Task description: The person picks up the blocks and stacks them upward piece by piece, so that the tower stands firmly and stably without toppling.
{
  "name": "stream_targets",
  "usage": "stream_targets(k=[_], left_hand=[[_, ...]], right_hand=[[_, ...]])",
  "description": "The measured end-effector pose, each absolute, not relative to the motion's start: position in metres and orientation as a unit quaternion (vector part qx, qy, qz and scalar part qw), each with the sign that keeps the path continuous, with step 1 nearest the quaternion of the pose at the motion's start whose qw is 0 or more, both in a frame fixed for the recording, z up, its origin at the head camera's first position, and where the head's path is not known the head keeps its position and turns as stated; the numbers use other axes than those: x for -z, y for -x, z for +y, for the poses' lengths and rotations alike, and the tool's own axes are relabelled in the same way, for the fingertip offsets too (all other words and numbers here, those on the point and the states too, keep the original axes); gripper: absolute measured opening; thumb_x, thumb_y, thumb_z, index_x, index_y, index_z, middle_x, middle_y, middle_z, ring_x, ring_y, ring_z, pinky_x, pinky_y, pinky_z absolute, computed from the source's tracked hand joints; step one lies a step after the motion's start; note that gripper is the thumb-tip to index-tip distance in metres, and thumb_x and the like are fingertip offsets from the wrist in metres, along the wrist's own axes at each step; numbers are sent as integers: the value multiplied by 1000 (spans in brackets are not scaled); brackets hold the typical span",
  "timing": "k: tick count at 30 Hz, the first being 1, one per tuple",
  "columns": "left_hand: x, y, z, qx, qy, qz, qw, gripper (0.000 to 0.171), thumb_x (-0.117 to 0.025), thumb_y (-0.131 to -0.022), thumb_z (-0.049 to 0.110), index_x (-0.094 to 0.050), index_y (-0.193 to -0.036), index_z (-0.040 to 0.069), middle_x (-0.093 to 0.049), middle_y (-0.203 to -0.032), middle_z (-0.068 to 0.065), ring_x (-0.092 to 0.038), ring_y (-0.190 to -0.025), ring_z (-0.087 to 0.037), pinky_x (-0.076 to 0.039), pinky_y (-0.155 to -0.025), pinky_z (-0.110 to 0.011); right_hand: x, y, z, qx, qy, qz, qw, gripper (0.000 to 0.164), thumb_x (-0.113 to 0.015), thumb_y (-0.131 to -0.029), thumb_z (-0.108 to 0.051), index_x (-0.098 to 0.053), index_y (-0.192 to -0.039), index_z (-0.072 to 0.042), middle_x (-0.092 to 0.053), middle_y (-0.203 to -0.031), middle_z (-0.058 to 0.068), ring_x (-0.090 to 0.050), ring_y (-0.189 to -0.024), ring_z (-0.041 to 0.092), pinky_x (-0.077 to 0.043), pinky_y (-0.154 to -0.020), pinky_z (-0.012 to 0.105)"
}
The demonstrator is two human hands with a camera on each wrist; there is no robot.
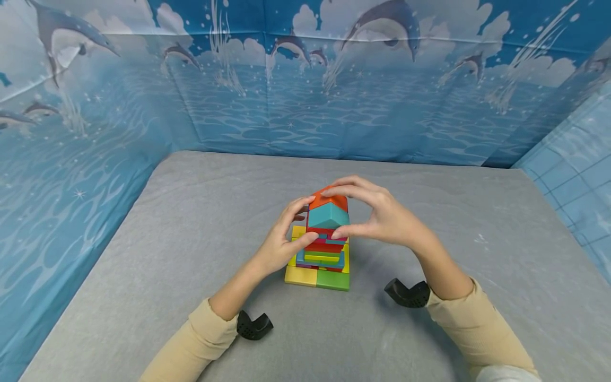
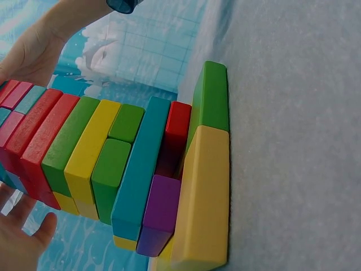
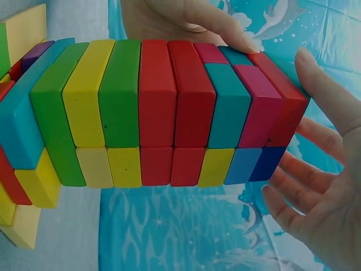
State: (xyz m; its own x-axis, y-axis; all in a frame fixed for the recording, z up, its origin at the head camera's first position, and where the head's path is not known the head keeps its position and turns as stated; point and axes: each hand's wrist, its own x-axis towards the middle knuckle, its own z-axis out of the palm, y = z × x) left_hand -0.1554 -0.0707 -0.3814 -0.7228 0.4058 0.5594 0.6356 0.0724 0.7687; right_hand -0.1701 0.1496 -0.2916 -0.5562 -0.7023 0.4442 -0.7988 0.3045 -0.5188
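Note:
A tower of colourful building blocks [image 1: 323,248] stands upright on its block base [image 1: 300,275]. Crowning it are a teal roof-shaped block [image 1: 328,215] and, behind that, an orange roof-shaped block [image 1: 340,201]. My left hand [image 1: 286,236] clasps the upper tower from the left, thumb at the front face, fingers at the orange block's edge. From the right, my right hand [image 1: 382,215] pinches the roof-shaped blocks, index finger over the orange one and thumb at the front. The right wrist view shows its thumb [image 3: 318,84] beside the top red block [image 3: 285,104].
A grey cloth-covered surface [image 1: 191,212] lies under the tower. Blue curtains [image 1: 305,106] with dolphins rise behind and at the sides. Black curved pieces [image 1: 407,293] are fixed at both wrists, by the beige sleeves [image 1: 477,323].

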Motion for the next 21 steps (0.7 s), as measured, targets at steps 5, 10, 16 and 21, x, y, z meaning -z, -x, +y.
stream_targets(k=[5, 10, 16, 21], left_hand=[[382, 156, -70, 579, 364, -722, 102, 70, -48, -89, 51, -30, -138, 4, -34, -139, -12, -39, -117, -24, -37, -92, -54], [382, 156, -70, 582, 365, -720, 99, 70, -48, -89, 51, -30, -139, 4, -33, -139, -12, -39, -117, -23, -37, -92, -55], [381, 156, -69, 581, 364, -721, 99, 69, -48, -89, 50, -30, -139, 5, -34, -139, -11, -39, -117, -23, -39, -93, -51], [381, 156, -70, 580, 364, -722, 98, 71, -48, -89, 51, -29, -140, 5, -34, -139, -11, -39, -117, -23, -39, -93, -48]], right_hand=[[292, 170, 150, -363, -461, -807, 68, 61, -82, -67, -21, -57, -121, -11, -51, -123, 5, -48, -113, 17, -47, -86, 37], [292, 169, 149, -360, -459, -808, 80, 59, -81, -69, -20, -57, -122, -11, -51, -123, 5, -48, -112, 17, -48, -84, 35], [294, 167, 148, -362, -463, -803, 98, 58, -80, -69, -18, -57, -121, -8, -52, -122, 6, -49, -110, 17, -48, -84, 34], [294, 169, 150, -368, -459, -803, 93, 62, -79, -71, -18, -53, -126, -9, -52, -125, 4, -48, -112, 16, -45, -87, 34]])
